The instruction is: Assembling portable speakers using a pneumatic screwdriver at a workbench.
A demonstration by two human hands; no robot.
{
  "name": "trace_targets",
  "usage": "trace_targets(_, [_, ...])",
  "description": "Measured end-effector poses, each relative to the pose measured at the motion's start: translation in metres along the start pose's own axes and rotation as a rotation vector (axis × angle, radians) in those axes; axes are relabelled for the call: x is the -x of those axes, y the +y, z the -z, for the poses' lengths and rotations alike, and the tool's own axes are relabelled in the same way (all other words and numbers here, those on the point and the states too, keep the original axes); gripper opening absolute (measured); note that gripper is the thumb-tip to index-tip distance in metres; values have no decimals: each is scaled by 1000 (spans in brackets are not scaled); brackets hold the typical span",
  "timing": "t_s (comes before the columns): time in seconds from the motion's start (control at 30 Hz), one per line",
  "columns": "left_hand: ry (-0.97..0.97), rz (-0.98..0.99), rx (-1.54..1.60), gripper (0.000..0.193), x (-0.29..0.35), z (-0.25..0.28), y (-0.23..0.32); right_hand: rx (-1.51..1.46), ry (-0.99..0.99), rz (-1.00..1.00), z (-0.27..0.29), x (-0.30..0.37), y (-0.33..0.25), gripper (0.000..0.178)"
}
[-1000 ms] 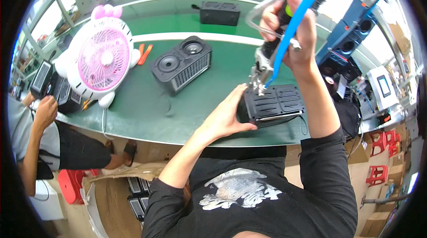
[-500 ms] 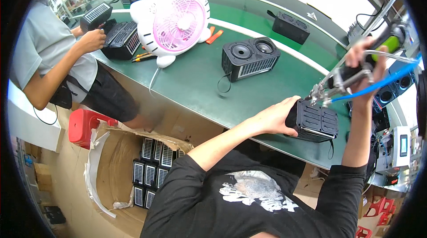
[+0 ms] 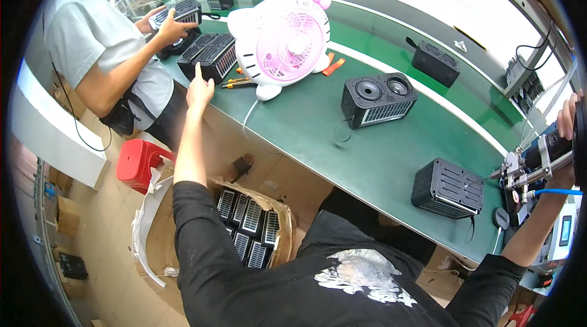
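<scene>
My left hand [image 3: 200, 89] reaches far left with its index finger extended. Its fingertip is close to a black ribbed speaker [image 3: 209, 52] lying by the co-worker; whether they touch I cannot tell. At the right edge my right hand [image 3: 567, 120] is wrapped round a powered screwdriver [image 3: 544, 149] with a metal feed head and a blue hose. The tool's tip is just right of a black speaker [image 3: 449, 183] lying ribbed side up near the table's front edge. Farther back is another speaker [image 3: 378, 99], two round cones facing up and a striped panel on its side.
A white and pink fan [image 3: 290, 48] stands on the green table, orange-handled tools beside it. The co-worker holds another speaker [image 3: 182, 14]. One more speaker [image 3: 435, 64] lies across the white rail. Below are a red stool [image 3: 137, 165] and a carton [image 3: 282, 229] of striped-panel units.
My left hand has left the near speaker and swung far left. My right hand has drawn the screwdriver off that speaker, rightward. The co-worker has lifted a speaker. The view has shifted left.
</scene>
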State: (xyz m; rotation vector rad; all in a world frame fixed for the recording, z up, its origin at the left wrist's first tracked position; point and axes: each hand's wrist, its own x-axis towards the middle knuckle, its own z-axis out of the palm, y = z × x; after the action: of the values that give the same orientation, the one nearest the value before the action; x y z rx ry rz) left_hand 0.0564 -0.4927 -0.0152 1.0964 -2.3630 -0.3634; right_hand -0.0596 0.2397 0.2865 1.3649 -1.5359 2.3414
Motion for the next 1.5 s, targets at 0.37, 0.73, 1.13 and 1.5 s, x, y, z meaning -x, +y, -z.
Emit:
trace_targets(0.37, [232,-717,560,24,132,-8,108,-12,-23,69,-36,30,29,56])
trace_targets(0.73, [-824,-1198,881,119,335,-28,343,-38,-92,-78,-46,44,52,60])
trace_targets(1.13, [-954,-1180,831,118,339,-55,352,8,-80,-59,-44,46,49,60])
trace_targets(1.5, [-877,-1194,881,118,342,-58,350,62,-72,-232,-50,65,85,59])
